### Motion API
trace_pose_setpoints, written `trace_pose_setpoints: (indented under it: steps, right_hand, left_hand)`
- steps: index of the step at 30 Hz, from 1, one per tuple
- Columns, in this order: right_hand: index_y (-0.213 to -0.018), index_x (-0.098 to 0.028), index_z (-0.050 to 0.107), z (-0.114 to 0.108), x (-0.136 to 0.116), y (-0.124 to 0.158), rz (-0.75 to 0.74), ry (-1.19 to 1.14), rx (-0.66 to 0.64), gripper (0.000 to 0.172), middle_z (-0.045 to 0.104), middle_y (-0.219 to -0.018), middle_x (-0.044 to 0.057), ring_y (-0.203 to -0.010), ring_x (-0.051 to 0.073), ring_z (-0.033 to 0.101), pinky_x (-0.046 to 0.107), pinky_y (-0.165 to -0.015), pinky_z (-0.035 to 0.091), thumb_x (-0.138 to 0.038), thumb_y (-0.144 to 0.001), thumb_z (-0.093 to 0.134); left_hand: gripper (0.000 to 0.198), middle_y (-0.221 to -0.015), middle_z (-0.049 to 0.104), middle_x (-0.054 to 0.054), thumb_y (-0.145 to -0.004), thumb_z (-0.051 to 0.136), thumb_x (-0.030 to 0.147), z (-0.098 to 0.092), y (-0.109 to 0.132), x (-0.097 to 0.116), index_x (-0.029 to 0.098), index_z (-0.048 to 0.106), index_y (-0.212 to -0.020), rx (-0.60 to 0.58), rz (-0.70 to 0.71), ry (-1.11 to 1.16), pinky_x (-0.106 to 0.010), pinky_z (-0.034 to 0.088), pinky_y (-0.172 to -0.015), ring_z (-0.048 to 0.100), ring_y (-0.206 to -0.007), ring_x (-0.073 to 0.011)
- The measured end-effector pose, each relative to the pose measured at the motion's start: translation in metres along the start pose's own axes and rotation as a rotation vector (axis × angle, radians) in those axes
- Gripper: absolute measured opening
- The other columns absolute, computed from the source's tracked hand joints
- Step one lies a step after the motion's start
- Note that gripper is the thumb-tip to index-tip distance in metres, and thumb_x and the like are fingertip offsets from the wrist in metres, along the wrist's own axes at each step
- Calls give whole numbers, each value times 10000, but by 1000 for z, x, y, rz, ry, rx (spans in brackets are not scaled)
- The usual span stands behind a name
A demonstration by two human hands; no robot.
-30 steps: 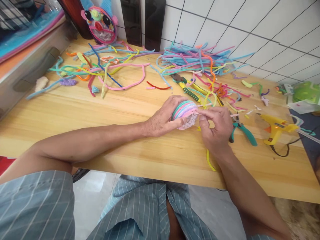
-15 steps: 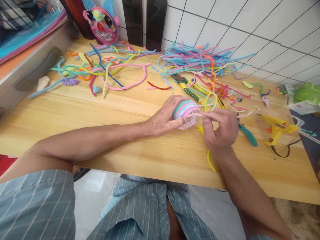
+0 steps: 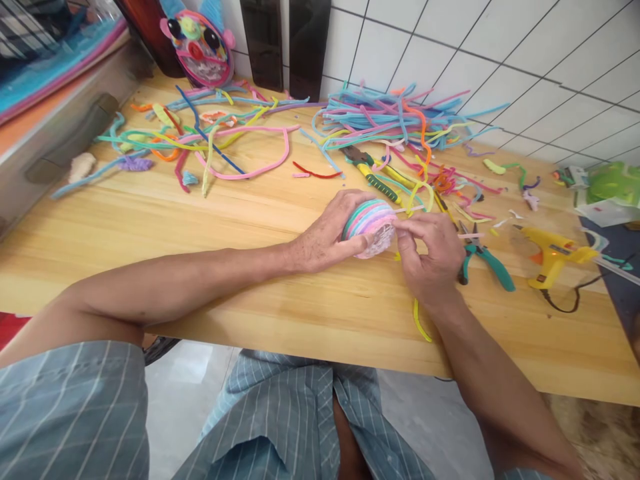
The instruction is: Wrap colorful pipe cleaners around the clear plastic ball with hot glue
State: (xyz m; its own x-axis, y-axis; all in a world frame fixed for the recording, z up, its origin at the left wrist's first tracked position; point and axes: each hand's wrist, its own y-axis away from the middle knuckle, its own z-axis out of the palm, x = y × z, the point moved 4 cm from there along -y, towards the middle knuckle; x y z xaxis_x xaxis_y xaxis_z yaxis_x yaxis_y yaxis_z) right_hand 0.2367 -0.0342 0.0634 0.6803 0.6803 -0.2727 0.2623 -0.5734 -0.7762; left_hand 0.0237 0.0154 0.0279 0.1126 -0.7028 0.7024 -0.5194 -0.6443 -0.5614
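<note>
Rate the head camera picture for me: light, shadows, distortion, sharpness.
Head view: bright, even light, with only soft shadows under the left hand and right hand on the wooden table; wide-angle stretch fans out the lines of the tiled wall and slants the table edge; the pipe-cleaner coil that both hands hold is sharp, with no motion blur; no strong glare.

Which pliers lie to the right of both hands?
The teal-handled pliers, right of the right hand; the yellow-handled pliers lie beyond the coil the left hand holds.
</note>
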Motion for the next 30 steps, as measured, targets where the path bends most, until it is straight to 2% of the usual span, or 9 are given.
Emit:
trace_pose_setpoints:
  steps: [7, 13, 19, 25, 30]
  right_hand:
    - [-1257, -348, 797, 1, -4, -2, -45, 82, 19, 295, 825, -1053, 36, -957, 259, 801, 439, -833, 657, -153, -1047, 727]
    - [-1259, -328, 800, 2, -4, 1, -7, 32, 12, 278, 832, -1085, 44, -1001, 260, 801, 452, -874, 659, -168, -1047, 714]
    - [-1286, -308, 785, 2, -6, 2, 8, 35, -31, 268, 839, -1144, 65, -1057, 272, 804, 471, -925, 661, -213, -1049, 704]
    - [-1469, -287, 685, 5, -11, 2, -53, 13, -86, 464, 813, -1280, 115, -1177, 311, 780, 501, -1007, 649, -326, -1019, 792]
    - [-1546, -307, 624, 6, -10, 5, -41, 50, -119, 604, 762, -1334, 134, -1204, 336, 746, 550, -1048, 627, -432, -993, 832]
  left_hand:
    - [655, -1520, 616, -175, -1085, 585, 665, 1, 0, -1, 232, 490, -1566, -1, -25, 7, -566, 488, -1304, 591, -1465, -347]
    - [700, -1530, 605, -188, -1095, 540, 715, 1, 1, -4, 209, 482, -1575, 3, -24, 36, -559, 496, -1302, 593, -1471, -344]
    - [740, -1535, 610, -178, -1058, 605, 723, 1, 1, -6, 209, 494, -1579, 6, -46, 36, -558, 483, -1311, 590, -1470, -357]
    - [689, -1514, 621, -171, -1060, 615, 683, 1, 3, -9, 213, 491, -1547, 46, -42, 27, -548, 501, -1282, 603, -1442, -345]
    - [741, -1500, 618, -177, -1016, 681, 714, 0, 2, -9, 217, 482, -1529, 90, -43, 4, -551, 516, -1264, 608, -1428, -344]
